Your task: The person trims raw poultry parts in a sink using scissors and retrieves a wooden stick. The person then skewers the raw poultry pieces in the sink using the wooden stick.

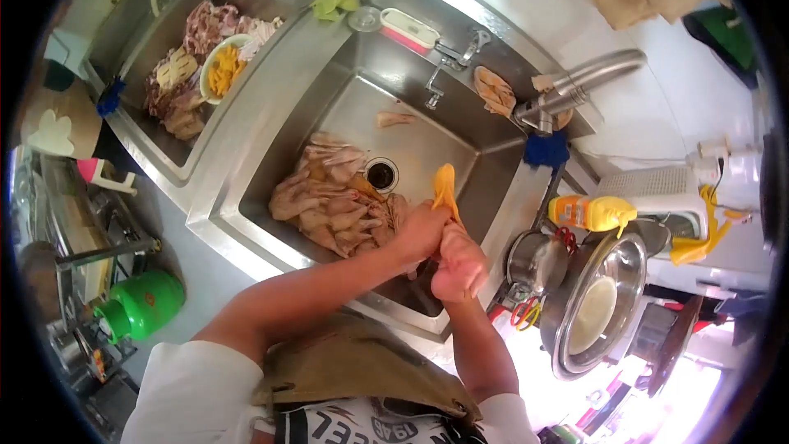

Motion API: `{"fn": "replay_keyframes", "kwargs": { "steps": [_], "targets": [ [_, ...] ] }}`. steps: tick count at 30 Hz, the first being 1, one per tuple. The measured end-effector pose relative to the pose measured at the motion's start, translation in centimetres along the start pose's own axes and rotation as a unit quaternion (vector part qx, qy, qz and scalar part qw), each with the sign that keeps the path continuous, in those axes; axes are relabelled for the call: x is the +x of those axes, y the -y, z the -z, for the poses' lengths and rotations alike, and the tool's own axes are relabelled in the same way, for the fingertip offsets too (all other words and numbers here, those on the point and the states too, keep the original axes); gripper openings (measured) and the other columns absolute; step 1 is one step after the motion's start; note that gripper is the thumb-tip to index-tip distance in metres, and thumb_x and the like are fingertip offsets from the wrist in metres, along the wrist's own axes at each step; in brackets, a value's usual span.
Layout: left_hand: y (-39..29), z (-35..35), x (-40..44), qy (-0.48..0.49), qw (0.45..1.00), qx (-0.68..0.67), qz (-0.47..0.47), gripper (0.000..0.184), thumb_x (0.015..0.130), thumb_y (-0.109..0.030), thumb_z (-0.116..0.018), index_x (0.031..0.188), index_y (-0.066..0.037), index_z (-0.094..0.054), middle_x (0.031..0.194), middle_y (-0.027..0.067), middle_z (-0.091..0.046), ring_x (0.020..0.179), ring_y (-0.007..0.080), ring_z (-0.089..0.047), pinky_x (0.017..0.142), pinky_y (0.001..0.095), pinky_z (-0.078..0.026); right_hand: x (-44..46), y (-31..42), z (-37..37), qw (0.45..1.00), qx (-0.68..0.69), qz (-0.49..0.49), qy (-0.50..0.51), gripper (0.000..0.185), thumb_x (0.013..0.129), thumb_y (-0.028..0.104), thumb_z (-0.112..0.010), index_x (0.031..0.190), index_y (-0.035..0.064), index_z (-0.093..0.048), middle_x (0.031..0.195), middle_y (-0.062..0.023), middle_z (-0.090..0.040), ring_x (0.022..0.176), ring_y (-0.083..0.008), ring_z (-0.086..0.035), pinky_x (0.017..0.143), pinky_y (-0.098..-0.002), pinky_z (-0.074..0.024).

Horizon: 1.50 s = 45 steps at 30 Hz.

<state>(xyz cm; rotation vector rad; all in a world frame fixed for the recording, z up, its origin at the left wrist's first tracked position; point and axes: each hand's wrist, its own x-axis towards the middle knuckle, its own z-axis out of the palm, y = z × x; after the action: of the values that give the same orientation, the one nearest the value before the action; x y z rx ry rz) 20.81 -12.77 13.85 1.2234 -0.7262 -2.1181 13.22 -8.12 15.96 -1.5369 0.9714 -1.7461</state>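
Note:
My left hand (421, 232) is closed at the base of a yellow poultry piece (445, 185) that looks like a foot and points up over the sink. My right hand (460, 270) is curled tightly right beside it, around the same piece; its fingertips are partly hidden. Below and left of my hands, a pile of plucked poultry pieces (329, 205) lies on the floor of the steel sink (423, 160). One small pale piece (394, 118) rests apart, beyond the drain (380, 174).
The left basin holds raw meat (205, 29) and a bowl of yellow pieces (223, 71). A tap (575, 90) stands at the right rim, near a blue scrubber (546, 149). Steel bowls (563, 345) and a yellow bottle (592, 212) are at right, a green gas cylinder (148, 302) at left.

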Motion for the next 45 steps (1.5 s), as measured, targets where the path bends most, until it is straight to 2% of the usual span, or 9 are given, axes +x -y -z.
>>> {"fn": "replay_keyframes", "kwargs": {
  "steps": [7, 10, 12, 14, 16, 18, 21, 31, 45],
  "targets": [
    [1.0, 1.2, 1.6, -0.001, 0.976, 0.185, -0.120, 0.028, 0.095, -0.023, -0.052, 0.103, 0.003, -0.047, 0.079, 0.0174, -0.060, 0.065, 0.0231, -0.062, 0.053, 0.0358, -0.048, 3.1, 0.5, 0.9, 0.854, 0.239, -0.206, -0.414, 0.049, 0.101, 0.043, -0.033, 0.060, 0.0155, -0.032, 0.049, -0.0007, -0.028, 0.048, -0.0159, -0.029, 0.068, -0.0411, -0.0406],
    [3.8, 3.4, 2.4, 0.010, 0.907, 0.373, -0.193, 0.027, 0.090, -0.018, -0.056, 0.103, 0.003, -0.047, 0.080, 0.0235, -0.061, 0.068, 0.0316, -0.064, 0.057, 0.0399, -0.049, 4.5, 0.0, 3.6, 0.835, 0.247, -0.262, -0.416, 0.048, 0.100, 0.036, -0.036, 0.058, 0.0161, -0.027, 0.049, -0.0007, -0.023, 0.049, -0.0166, -0.027, 0.069, -0.0403, -0.0395],
    [4.0, 4.6, 2.4, 0.004, 0.852, 0.472, -0.226, 0.026, 0.086, -0.015, -0.058, 0.101, 0.004, -0.048, 0.082, 0.0270, -0.061, 0.072, 0.0363, -0.065, 0.060, 0.0418, -0.049, 4.7, -0.6, 4.0, 0.854, 0.214, -0.308, -0.360, 0.046, 0.099, 0.033, -0.039, 0.058, 0.0136, -0.030, 0.053, -0.0017, -0.031, 0.051, -0.0171, -0.031, 0.071, -0.0423, -0.0416],
    [2.8, 5.4, 2.7, 0.029, 0.910, 0.378, -0.166, 0.022, 0.085, -0.011, -0.056, 0.101, 0.002, -0.050, 0.081, 0.0233, -0.062, 0.071, 0.0313, -0.065, 0.058, 0.0409, -0.049, 5.3, -0.8, 2.2, 0.872, 0.106, -0.341, -0.334, 0.043, 0.097, 0.027, -0.045, 0.059, 0.0109, -0.036, 0.057, -0.0030, -0.039, 0.053, -0.0185, -0.037, 0.071, -0.0400, -0.0433],
    [1.4, 6.3, 3.1, 0.069, 0.949, 0.286, -0.117, 0.020, 0.084, -0.008, -0.055, 0.102, 0.001, -0.052, 0.080, 0.0184, -0.062, 0.069, 0.0260, -0.063, 0.057, 0.0395, -0.049, 4.5, -1.0, 2.4, 0.907, -0.330, -0.258, -0.037, 0.019, 0.094, 0.013, -0.052, 0.081, 0.0008, -0.055, 0.071, -0.0087, -0.055, 0.064, -0.0207, -0.053, 0.071, -0.0335, -0.0472],
    [0.2, 7.1, 3.3, 0.101, 0.976, 0.184, -0.052, 0.022, 0.083, -0.005, -0.054, 0.105, 0.000, -0.053, 0.079, 0.0128, -0.061, 0.067, 0.0207, -0.060, 0.055, 0.0371, -0.048, 5.1, -0.2, 1.6, 0.889, -0.378, -0.238, 0.098, 0.022, 0.097, 0.015, -0.049, 0.099, -0.0035, -0.061, 0.084, -0.0095, -0.061, 0.076, -0.0172, -0.061, 0.077, -0.0320, -0.0502],
    [-2.2, 7.7, 3.9, 0.058, 0.990, -0.006, 0.129, 0.030, 0.081, -0.001, -0.054, 0.111, -0.003, -0.053, 0.077, 0.0059, -0.058, 0.062, 0.0145, -0.055, 0.050, 0.0318, -0.045, 5.0, 0.4, 1.8, 0.870, -0.211, -0.426, 0.127, 0.022, 0.095, 0.009, -0.054, 0.109, -0.0060, -0.060, 0.089, -0.0123, -0.064, 0.078, -0.0165, -0.063, 0.072, -0.0242, -0.0496],
    [-3.2, 8.9, 4.0, 0.055, 0.994, -0.017, 0.095, 0.045, 0.078, 0.004, -0.057, 0.121, -0.006, -0.047, 0.082, 0.0076, -0.057, 0.063, 0.0155, -0.053, 0.053, 0.0287, -0.043, 4.8, 7.1, 1.6, 0.936, -0.263, -0.158, 0.174, 0.017, 0.085, -0.007, -0.057, 0.102, -0.0088, -0.059, 0.078, -0.0161, -0.063, 0.066, -0.0251, -0.063, 0.060, -0.0312, -0.0498],
    [-2.6, 7.5, 2.1, 0.061, 0.993, 0.041, 0.088, 0.037, 0.075, 0.002, -0.056, 0.111, -0.004, -0.053, 0.084, 0.0077, -0.057, 0.068, 0.0164, -0.056, 0.057, 0.0269, -0.045, 5.8, 8.1, 0.8, 0.879, -0.315, -0.096, 0.344, 0.013, 0.075, 0.003, -0.061, 0.082, -0.0003, -0.050, 0.073, -0.0138, -0.051, 0.070, -0.0313, -0.055, 0.061, -0.0395, -0.0453]
  ]
}}
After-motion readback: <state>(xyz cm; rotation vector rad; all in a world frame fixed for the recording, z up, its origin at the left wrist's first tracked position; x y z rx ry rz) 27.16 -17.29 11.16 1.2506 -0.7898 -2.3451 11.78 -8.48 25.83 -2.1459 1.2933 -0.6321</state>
